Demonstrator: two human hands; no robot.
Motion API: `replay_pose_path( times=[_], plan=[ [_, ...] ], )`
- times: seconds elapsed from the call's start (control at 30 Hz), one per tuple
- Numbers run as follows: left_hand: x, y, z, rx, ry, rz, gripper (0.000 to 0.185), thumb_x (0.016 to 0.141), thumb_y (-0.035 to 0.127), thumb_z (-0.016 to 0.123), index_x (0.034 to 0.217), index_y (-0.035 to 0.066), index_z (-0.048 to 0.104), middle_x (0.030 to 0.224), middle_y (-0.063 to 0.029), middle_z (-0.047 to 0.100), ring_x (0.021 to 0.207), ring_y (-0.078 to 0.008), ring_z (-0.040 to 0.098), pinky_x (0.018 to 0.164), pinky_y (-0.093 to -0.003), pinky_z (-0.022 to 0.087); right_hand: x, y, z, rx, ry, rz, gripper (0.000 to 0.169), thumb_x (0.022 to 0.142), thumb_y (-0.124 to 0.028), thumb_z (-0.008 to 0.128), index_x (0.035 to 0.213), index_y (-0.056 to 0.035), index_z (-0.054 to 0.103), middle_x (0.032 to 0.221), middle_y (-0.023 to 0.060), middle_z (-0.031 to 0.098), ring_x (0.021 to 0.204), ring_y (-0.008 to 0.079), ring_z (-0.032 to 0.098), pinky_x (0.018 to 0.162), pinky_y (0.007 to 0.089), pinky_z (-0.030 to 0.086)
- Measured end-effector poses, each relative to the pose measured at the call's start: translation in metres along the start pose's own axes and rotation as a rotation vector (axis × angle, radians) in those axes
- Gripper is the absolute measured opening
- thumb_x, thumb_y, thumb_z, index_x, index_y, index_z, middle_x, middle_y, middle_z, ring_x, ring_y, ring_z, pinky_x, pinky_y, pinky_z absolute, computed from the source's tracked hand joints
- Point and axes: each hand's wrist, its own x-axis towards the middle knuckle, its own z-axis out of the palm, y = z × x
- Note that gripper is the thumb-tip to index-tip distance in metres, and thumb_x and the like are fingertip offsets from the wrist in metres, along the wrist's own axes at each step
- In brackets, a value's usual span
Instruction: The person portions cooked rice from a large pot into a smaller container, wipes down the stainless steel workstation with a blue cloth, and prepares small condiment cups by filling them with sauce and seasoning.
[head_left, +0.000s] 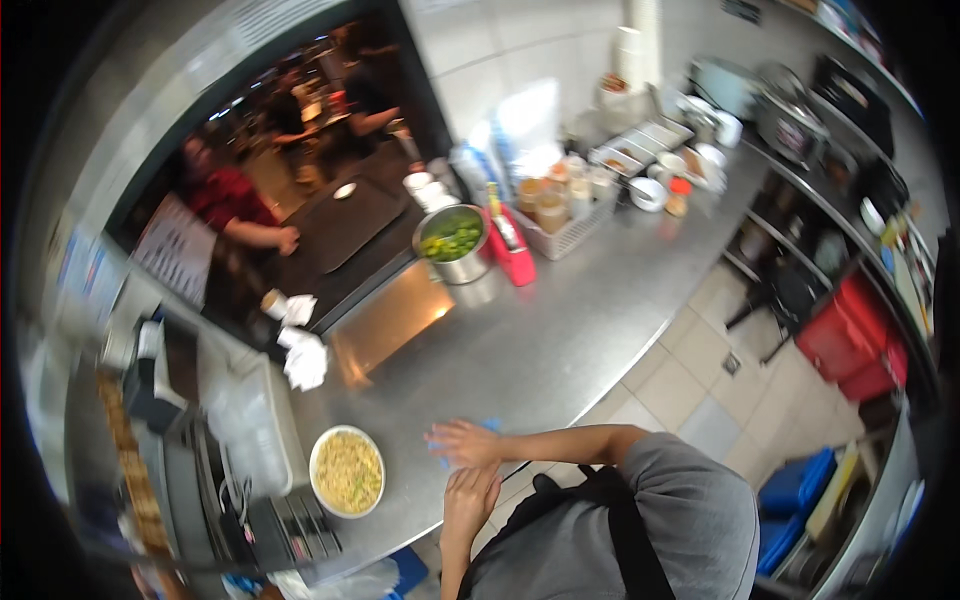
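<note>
My right hand (466, 444) lies spread on the steel counter (540, 360), pressing on a blue cloth (491, 425) that shows past its edges. By the counter's front edge, my left hand (471, 496) is close to the right wrist. I see nothing held in it, though its fingers are partly hidden. Left of both hands stands a white bowl (313, 457) filled with yellowish food (349, 474) that has green bits in it.
A steel pot of green vegetables (452, 240), a red holder (514, 259) and a basket of sauce containers (559, 244) stand farther back. Crumpled white paper (304, 360) lies near the pass window. Beyond it is a person in red (232, 199). A red bin (855, 337) stands right.
</note>
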Motion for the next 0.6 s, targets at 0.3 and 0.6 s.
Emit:
replay_pose_path(
  times=[0.3,0.6],
  plan=[
    [0.141,0.004,0.107,-0.143,-0.241,0.18,0.047,0.08,0.016,0.062,0.123,0.004,0.048,0.127,-0.0176,0.045,0.113,-0.0339,0.045,0.095,-0.0413,0.035,-0.155,0.114,-0.093,-0.223,0.003,0.462,0.064,0.079,-0.044,0.052,0.137,-0.0226,0.034,0.149,0.005,0.019,0.137,0.0284,0.014,0.105,0.0593,0.013],
    [0.255,0.055,0.281,-0.045,-0.199,-0.015,0.072,0.083,0.033,0.059,0.139,0.002,0.025,0.144,-0.0206,0.022,0.134,-0.0365,0.016,0.106,-0.0535,0.014,-0.283,0.216,-0.221,-0.139,0.358,1.113,0.048,0.075,-0.019,0.061,0.122,-0.0155,0.049,0.121,0.0116,0.045,0.113,0.0312,0.042,0.09,0.0483,0.039]
  ],
)
